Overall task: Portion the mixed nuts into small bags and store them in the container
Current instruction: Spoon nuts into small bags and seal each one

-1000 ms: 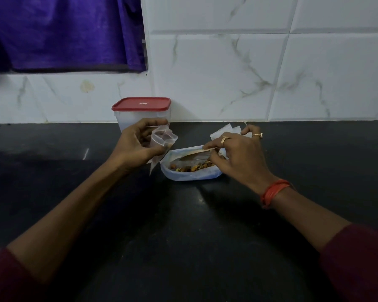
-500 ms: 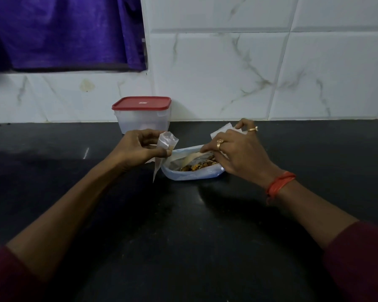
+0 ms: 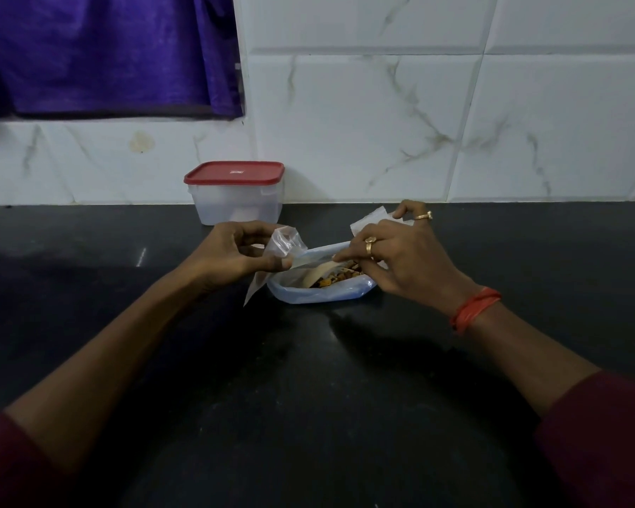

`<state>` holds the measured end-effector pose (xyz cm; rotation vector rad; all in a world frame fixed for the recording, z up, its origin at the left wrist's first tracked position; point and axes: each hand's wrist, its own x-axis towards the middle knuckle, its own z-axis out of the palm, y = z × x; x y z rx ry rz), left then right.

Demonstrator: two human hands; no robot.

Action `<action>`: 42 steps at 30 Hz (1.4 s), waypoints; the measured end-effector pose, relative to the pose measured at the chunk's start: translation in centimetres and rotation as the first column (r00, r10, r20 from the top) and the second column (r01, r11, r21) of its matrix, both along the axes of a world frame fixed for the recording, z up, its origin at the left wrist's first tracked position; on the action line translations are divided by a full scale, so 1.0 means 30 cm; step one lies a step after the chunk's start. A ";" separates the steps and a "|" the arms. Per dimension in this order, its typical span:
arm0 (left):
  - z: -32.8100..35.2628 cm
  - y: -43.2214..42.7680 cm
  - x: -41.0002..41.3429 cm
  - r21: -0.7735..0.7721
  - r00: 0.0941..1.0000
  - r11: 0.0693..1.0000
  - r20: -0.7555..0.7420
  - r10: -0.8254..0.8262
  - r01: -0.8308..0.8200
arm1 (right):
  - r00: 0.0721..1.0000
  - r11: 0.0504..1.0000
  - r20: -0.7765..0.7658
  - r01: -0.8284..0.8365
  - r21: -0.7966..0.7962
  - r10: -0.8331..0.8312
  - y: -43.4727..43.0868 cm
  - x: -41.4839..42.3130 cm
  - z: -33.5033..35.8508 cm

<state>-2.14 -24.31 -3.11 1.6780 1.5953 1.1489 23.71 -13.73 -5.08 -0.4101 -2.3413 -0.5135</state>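
Observation:
A large clear bag (image 3: 319, 293) of mixed nuts (image 3: 340, 277) lies open on the black counter. My left hand (image 3: 235, 253) pinches a small clear bag (image 3: 277, 251) just left of the big bag's mouth. My right hand (image 3: 400, 258) is over the big bag, fingers closed on a pale wooden spoon (image 3: 318, 273) whose bowl lies in the nuts. A clear container with a red lid (image 3: 235, 192) stands shut behind my left hand, against the wall.
More small clear bags (image 3: 367, 223) lie behind my right hand. The black counter (image 3: 308, 397) stretches toward me, bounded by a white tiled wall (image 3: 382, 122). A purple cloth (image 3: 107, 53) hangs at upper left.
My left hand has lowered the small bag toward the big bag's mouth. My right hand has shifted slightly back and right with the spoon in the nuts.

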 end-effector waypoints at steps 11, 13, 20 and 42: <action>-0.002 -0.001 0.004 -0.007 0.999 0.999 0.007 -0.048 0.048 | 0.961 0.992 -0.276 -0.022 -0.122 -0.013 -0.026 0.042 0.057; -0.002 -0.004 0.005 0.002 0.998 0.999 0.024 -0.049 0.049 | 0.963 0.991 -0.270 -0.053 -0.124 0.017 -0.032 0.034 0.054; 0.003 -0.012 0.008 0.008 0.997 0.998 0.045 -0.067 0.067 | 0.982 1.000 -0.190 -0.005 -0.029 -0.001 -0.025 0.026 0.023; -0.010 0.005 -0.002 0.011 0.998 0.998 0.010 -0.069 0.068 | 0.977 0.936 -0.114 0.137 -0.325 -0.183 0.015 0.009 -0.013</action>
